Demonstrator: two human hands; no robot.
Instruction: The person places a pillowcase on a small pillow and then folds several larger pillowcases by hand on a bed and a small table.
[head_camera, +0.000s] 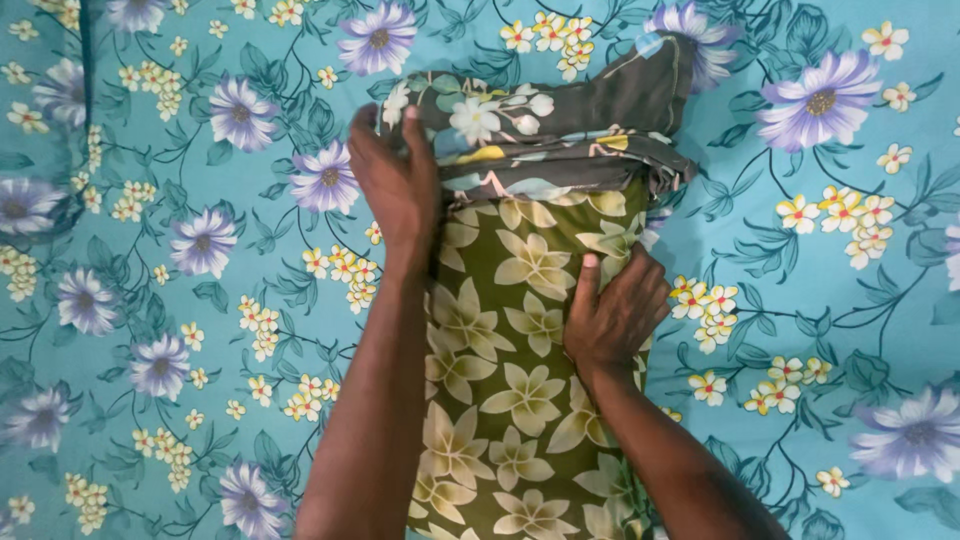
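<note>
Whole view filled by bed sheet (200, 330): turquoise, printed with purple and yellow flowers, evenly lit.

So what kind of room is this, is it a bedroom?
Probably a bedroom, on a bed. A turquoise flowered sheet fills the whole view, and the left hand and right hand are pulling a dark flowered cover over a green flowered pillow.
</note>
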